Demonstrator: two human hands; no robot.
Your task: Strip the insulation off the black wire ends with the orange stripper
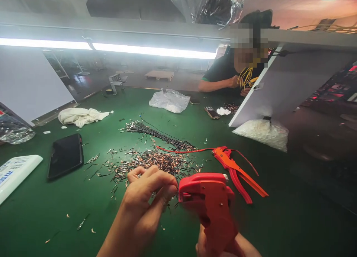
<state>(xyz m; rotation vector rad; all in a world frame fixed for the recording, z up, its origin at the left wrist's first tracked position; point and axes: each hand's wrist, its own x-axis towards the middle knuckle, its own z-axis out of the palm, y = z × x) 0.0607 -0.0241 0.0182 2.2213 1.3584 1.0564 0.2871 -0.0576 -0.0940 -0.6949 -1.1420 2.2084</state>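
My right hand [202, 243] is wrapped round the handle of a red wire stripper [213, 194], whose jaws point left. Just in front of those jaws my left hand [145, 199] pinches thumb and forefinger together; whatever lies between the fingertips is too small or hidden to make out. Behind both hands spreads a heap of short wire scraps [158, 160], black with copper ends. A bundle of long black wires [158, 133] lies beyond the heap. To the right rests a second red and orange wire stripper [231, 166], with a red strip along its head.
On the left are a black phone [66, 155], a white box [18, 175] and a crumpled white cloth [82, 116]. Clear plastic bags [170, 101] lie further back and to the right. Across the green table [292, 220] a co-worker [220, 73] handles yellow wires beside a slanted panel [290, 78].
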